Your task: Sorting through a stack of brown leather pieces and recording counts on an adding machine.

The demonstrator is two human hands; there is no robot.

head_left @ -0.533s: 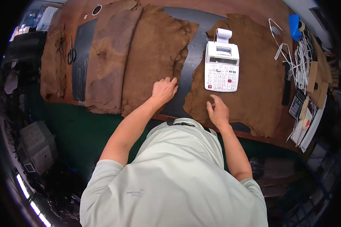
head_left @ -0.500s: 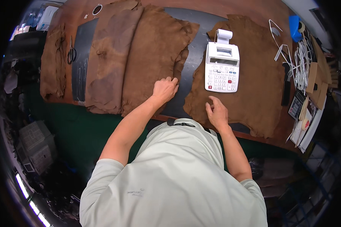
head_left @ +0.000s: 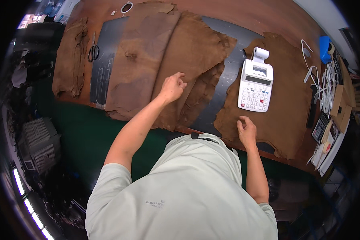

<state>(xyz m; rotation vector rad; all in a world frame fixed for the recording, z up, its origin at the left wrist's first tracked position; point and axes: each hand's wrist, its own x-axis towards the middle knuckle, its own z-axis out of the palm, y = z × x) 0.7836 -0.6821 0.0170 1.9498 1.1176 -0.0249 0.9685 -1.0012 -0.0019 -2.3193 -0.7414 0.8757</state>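
Note:
A thick stack of brown leather hides (head_left: pixel 144 60), folded over at its left part, lies on the table left of centre. My left hand (head_left: pixel 173 88) is closed at the edge of the top hide, fingertips pinching it, and darker hide layers (head_left: pixel 202 92) show beneath to the right. My right hand (head_left: pixel 248 131) holds nothing; its fingers are slightly bent and apart, over the near part of another brown hide (head_left: pixel 292 96). On that hide, just beyond the right hand, stands a white printing calculator (head_left: pixel 256 86) with a paper roll (head_left: pixel 261 54) at its top.
A narrow hide pile (head_left: pixel 71 60) and black scissors (head_left: pixel 93 52) are at the left. A tape roll (head_left: pixel 127 7) lies at the back. Along the right edge are a blue tape dispenser (head_left: pixel 325 48), white strips (head_left: pixel 328 84), a dark calculator (head_left: pixel 321 127) and a cardboard box (head_left: pixel 342 108).
My left hand has drawn the top hide's right edge leftward, uncovering layers below. The right hand keeps its bent, empty pose by the calculator. The whole view has shifted slightly.

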